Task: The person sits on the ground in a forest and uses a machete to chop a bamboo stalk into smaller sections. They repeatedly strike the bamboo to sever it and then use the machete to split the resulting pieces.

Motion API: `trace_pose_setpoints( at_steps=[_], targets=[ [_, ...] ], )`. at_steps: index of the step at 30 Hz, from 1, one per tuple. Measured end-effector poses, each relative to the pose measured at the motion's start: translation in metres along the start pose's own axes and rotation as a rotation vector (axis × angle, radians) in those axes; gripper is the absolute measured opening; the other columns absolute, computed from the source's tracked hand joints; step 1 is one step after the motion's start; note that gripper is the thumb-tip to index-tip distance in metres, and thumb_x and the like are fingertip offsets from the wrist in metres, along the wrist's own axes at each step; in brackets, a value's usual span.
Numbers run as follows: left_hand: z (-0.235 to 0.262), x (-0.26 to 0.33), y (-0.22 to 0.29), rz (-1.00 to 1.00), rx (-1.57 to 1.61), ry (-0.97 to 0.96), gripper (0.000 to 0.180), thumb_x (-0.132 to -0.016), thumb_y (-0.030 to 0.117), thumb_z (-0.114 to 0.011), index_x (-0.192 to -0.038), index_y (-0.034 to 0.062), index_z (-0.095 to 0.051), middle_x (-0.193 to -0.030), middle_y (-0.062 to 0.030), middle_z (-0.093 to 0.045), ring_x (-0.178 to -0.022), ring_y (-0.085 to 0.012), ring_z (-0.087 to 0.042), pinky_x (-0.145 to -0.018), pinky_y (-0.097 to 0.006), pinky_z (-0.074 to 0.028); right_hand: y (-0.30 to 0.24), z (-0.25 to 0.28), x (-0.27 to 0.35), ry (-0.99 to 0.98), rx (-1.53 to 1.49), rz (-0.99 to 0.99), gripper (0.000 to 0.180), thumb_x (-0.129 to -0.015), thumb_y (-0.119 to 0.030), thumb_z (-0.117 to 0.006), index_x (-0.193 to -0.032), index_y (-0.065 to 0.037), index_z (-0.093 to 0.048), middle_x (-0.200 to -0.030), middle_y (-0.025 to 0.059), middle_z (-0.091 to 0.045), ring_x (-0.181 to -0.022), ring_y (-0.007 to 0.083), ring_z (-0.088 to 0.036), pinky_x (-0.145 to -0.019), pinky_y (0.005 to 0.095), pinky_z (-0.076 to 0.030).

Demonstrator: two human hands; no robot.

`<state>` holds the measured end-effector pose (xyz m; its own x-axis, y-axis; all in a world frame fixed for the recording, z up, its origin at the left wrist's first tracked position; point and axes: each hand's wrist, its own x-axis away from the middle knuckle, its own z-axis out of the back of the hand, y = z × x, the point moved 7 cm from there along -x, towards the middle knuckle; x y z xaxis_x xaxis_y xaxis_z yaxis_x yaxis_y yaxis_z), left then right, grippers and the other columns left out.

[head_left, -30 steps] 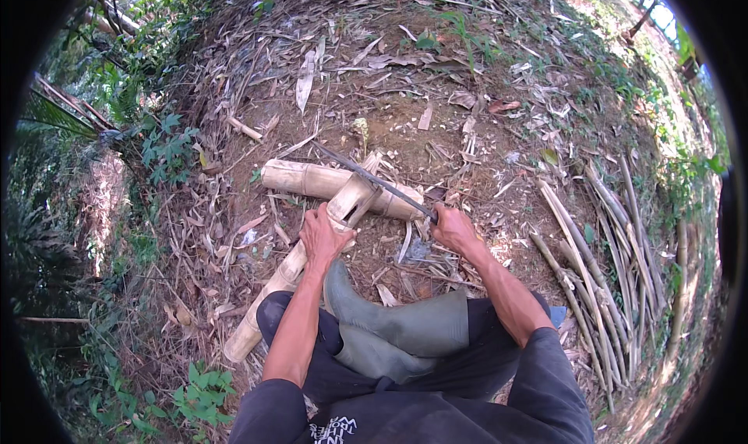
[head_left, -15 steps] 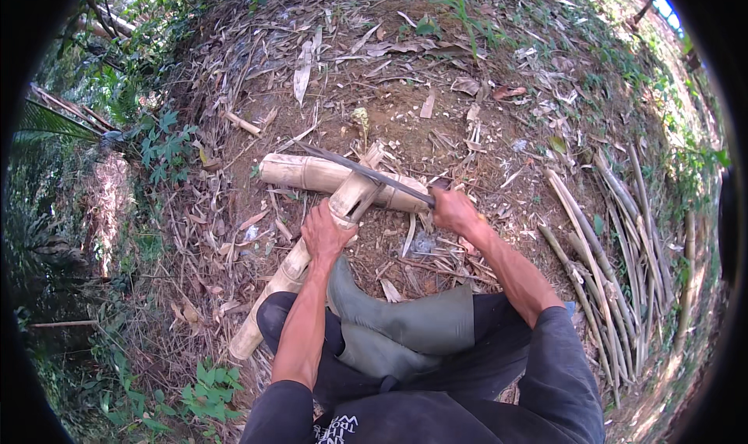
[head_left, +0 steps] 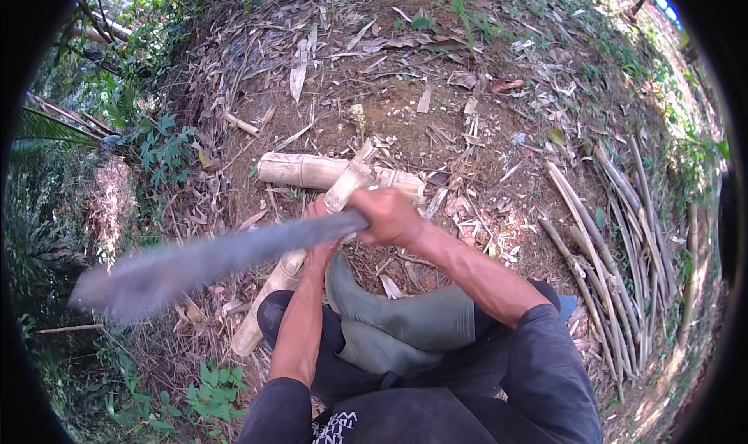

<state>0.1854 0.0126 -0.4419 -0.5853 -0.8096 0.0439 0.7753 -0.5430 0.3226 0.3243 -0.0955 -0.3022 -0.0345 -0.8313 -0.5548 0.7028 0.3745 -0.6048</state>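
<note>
My right hand (head_left: 387, 216) is closed round the handle of a machete (head_left: 226, 255), raised over the work. Its broad grey blade points left across my left forearm and is smeared by motion. Behind the blade my left hand (head_left: 318, 210) grips a long bamboo pole (head_left: 348, 183); blade and right hand hide part of that grip. The pole slants from the lower left, beside my knee, up to its far end, which rests across a thick bamboo log (head_left: 300, 169) lying crosswise on the ground.
Several thin poles (head_left: 600, 288) lie in a bundle on the right. Dry leaves and pale wood chips (head_left: 506, 245) cover the soil. My green rubber boots (head_left: 405, 311) are just nearer than the bamboo. Leafy plants (head_left: 164, 148) grow along the left side.
The machete has come up off the pole and swung left, its blade now pointing left and nearer the camera. My right hand moved left and inward; my left hand stays on the pole.
</note>
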Motion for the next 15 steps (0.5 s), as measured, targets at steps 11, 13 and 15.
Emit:
trace_pose_setpoints(
  at_steps=[11, 13, 15],
  targets=[
    [0.02, 0.015, 0.021, 0.177, 0.001, 0.063, 0.068, -0.064, 0.026, -0.084, -0.119, 0.0065, -0.049, -0.095, -0.01, -0.062, -0.088, -0.0298, -0.061, -0.08, -0.039, -0.048, -0.067, 0.017, -0.039, -0.121, -0.144, -0.056, 0.018, -0.068, -0.004, -0.061, -0.081, -0.003, -0.049, -0.064, 0.0144, -0.059, -0.055, 0.0347, -0.062, -0.052, 0.0463, -0.049],
    [0.009, 0.011, -0.009, 0.133, -0.092, 0.12, 0.053, -0.067, 0.023, -0.082, -0.107, 0.0071, -0.05, -0.091, -0.0071, -0.062, -0.082, -0.0248, -0.061, -0.076, -0.034, -0.049, -0.116, 0.02, -0.072, -0.003, -0.235, 0.189, 0.021, -0.067, -0.008, -0.064, -0.08, -0.005, -0.048, -0.065, 0.0126, -0.058, -0.057, 0.0338, -0.062, -0.051, 0.0464, -0.048],
    [-0.003, 0.014, -0.043, -0.026, -0.25, 0.255, 0.057, -0.068, 0.028, -0.083, -0.11, 0.0068, -0.051, -0.097, -0.0083, -0.062, -0.09, -0.0244, -0.061, -0.079, -0.034, -0.048, -0.132, 0.022, -0.081, 0.039, -0.35, 0.344, 0.023, -0.067, -0.01, -0.066, -0.081, -0.007, -0.049, -0.065, 0.0114, -0.057, -0.057, 0.0331, -0.062, -0.05, 0.0467, -0.047]
  ],
)
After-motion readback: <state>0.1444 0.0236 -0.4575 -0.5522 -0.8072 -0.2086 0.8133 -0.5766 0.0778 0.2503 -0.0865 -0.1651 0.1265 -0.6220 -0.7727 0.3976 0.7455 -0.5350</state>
